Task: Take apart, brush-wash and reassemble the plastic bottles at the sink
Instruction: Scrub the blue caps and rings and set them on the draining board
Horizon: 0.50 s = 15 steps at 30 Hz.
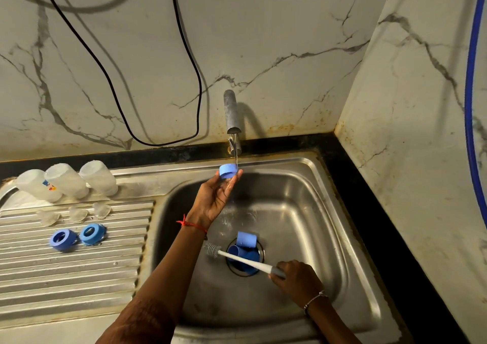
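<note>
the left hand (214, 198) is raised palm-up over the far part of the basin. its fingertips and thumb are closed round a blue cap (228, 171), which sits at the very tips of the fingers. a thin stream of water from the tap (233, 117) falls at the right edge of the cap and wets the fingers below it. a red thread (191, 224) is tied round that wrist.

the right hand (297, 280), nearer and to the right, is curled round the end of the handle of a brush (247, 260). the white handle slants left across the drain, and the grey bristle head lies just left of it, close to the left forearm. a bracelet (315, 299) shows on the right wrist.

in the drain of the steel sink (311, 206) lie more blue pieces (246, 239), a pale one on top of darker ones.

on the ribbed draining board (79, 270) to the left, three clear bottles (67, 176) stand mouth-down along the far edge. just nearer are three small clear pieces (78, 214), and nearer still two blue rings (63, 239) side by side. a black cable (195, 75) hangs down the marble wall behind.
</note>
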Each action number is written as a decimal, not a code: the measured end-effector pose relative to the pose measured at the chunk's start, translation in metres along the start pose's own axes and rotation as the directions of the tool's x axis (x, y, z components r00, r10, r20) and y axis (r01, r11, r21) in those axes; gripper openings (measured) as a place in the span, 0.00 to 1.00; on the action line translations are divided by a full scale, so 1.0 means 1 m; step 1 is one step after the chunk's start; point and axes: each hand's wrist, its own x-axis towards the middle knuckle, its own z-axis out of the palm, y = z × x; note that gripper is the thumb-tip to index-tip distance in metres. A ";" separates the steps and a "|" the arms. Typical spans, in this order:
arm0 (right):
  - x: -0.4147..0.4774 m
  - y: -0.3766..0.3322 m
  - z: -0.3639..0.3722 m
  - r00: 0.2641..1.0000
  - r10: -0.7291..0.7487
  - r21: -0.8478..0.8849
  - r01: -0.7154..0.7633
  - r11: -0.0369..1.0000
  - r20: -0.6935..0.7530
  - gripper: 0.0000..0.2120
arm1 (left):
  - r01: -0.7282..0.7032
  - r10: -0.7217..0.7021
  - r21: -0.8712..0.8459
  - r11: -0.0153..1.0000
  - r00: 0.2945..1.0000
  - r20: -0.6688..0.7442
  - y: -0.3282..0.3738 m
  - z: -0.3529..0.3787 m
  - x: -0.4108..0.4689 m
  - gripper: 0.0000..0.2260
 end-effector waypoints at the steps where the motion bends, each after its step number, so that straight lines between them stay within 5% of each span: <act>1: 0.001 0.000 0.001 1.000 0.016 0.000 -0.016 1.000 0.022 0.18 | 0.004 -0.004 -0.014 1.000 1.000 -0.008 0.000 0.000 0.002 0.17; 10: 0.000 0.002 0.009 0.991 -0.014 0.072 0.024 0.997 -0.132 0.14 | 0.014 -0.014 -0.006 1.000 0.994 -0.105 -0.008 0.008 0.004 0.14; 15: 0.001 0.000 0.005 0.995 0.004 0.066 0.002 0.998 -0.101 0.14 | 0.036 -0.032 0.020 0.999 0.989 -0.147 -0.014 0.008 0.004 0.13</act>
